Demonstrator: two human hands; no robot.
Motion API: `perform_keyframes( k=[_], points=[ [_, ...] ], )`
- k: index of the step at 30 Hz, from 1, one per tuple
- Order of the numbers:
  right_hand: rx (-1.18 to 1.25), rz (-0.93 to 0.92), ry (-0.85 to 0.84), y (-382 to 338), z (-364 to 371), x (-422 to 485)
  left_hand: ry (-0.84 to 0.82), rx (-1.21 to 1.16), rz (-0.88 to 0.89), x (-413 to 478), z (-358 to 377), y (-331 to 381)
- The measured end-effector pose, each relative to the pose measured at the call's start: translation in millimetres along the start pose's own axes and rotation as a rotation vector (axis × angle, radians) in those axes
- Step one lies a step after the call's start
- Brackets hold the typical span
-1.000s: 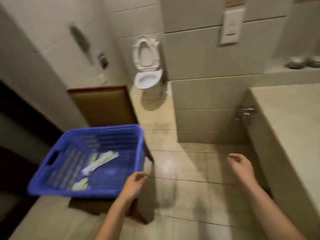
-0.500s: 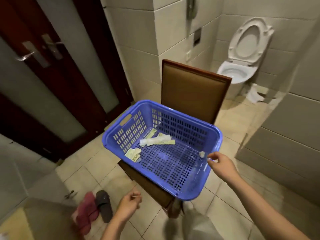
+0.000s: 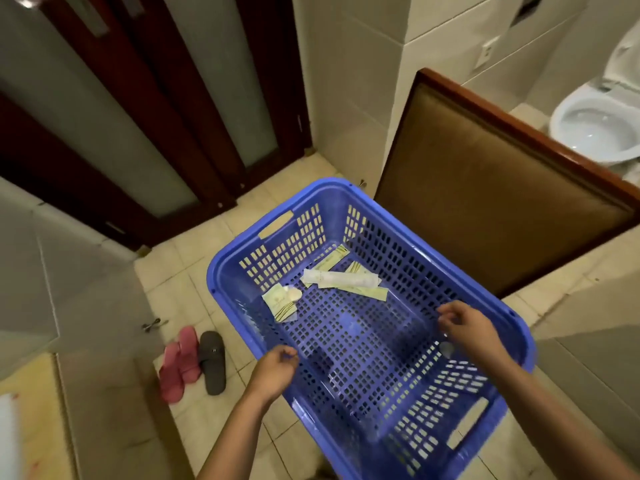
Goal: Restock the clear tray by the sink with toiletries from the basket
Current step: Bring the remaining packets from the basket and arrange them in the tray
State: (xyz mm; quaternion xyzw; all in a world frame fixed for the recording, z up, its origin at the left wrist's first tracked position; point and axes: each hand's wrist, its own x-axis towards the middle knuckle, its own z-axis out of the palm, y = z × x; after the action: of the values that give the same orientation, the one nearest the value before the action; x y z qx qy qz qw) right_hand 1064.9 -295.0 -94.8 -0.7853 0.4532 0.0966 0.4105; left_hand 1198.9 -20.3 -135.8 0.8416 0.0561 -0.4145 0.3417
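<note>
- Far left: dark wooden door (image 3: 214, 98) with frosted panels, closed.
- Floor below it: a pink pair of slippers (image 3: 180, 362) with one dark grey slipper (image 3: 212, 362) just beside them on beige tiles.
- Left hand (image 3: 275, 370): at the near-left rim of the blue basket (image 3: 433, 403), fingers curled, thumb against forefinger. I cannot tell whether it pinches the rim or only touches it.
- Basket: perforated plastic with slot handles at both ends, set slantwise in front of the chair back (image 3: 485, 209). What it rests on is hidden.
- Toiletries, all at the basket's far end:
  - flat pale sachets (image 3: 280, 303) stacked near the left wall, something small and round on top;
  - a long white wrapped packet (image 3: 341, 278) lying across thin yellow-green sleeves, toward the far corner.
- Rest of the basket floor: blue mesh.
- Small grey round object (image 3: 446, 348) just under the right hand, against the right wall; too blurred to identify.
- Right hand (image 3: 467, 332): over the right side of the basket, fingers loosely bent and slightly spread, nothing seen between them. The two hands are well apart.
- Right of the basket: brown padded chair back with a reddish wooden frame.
- Far right: white toilet (image 3: 595, 129), seat up; a wall socket (image 3: 486, 51) on the tiles above the chair.
</note>
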Motion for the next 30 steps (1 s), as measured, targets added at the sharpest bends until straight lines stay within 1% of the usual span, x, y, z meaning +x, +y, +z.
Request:
perform_keyframes(
  k=[3, 6, 8, 10, 13, 16, 19, 21, 23, 26, 30],
  points=[
    [-0.112, -0.054, -0.162, -21, 45, 37, 0.024, 0.069, -0.031, 38, 14, 18],
    [-0.179, -0.101, -0.282, -39, 106, 82, 0.050, 0.132, -0.056, 87, 31, 27],
    [-0.218, -0.098, -0.372, -43, 152, 114, 0.059, 0.180, -0.125, 123, 40, 24],
    [-0.224, -0.062, -0.443, -48, 192, 140, 0.088, 0.190, -0.232, 158, 43, 14],
    [-0.245, -0.006, -0.432, -48, 244, 164, 0.162, 0.075, -0.388, 201, 40, 1],
    [-0.244, 0.031, -0.490, -42, 287, 176, 0.236, -0.031, -0.497, 240, 35, -3],
    [-0.105, 0.040, -0.439, -37, 315, 189, 0.294, -0.139, -0.470, 267, 41, -1],
    [-0.064, 0.005, -0.443, -41, 326, 195, 0.335, -0.185, -0.438, 279, 46, -2],
    [-0.049, -0.032, -0.467, -49, 337, 201, 0.356, -0.171, -0.447, 289, 52, -5],
    [0.029, 0.001, -0.464, -52, 350, 209, 0.380, -0.127, -0.475, 295, 57, -8],
    [0.111, 0.022, -0.464, -52, 358, 217, 0.408, -0.061, -0.406, 289, 61, -14]
  ],
)
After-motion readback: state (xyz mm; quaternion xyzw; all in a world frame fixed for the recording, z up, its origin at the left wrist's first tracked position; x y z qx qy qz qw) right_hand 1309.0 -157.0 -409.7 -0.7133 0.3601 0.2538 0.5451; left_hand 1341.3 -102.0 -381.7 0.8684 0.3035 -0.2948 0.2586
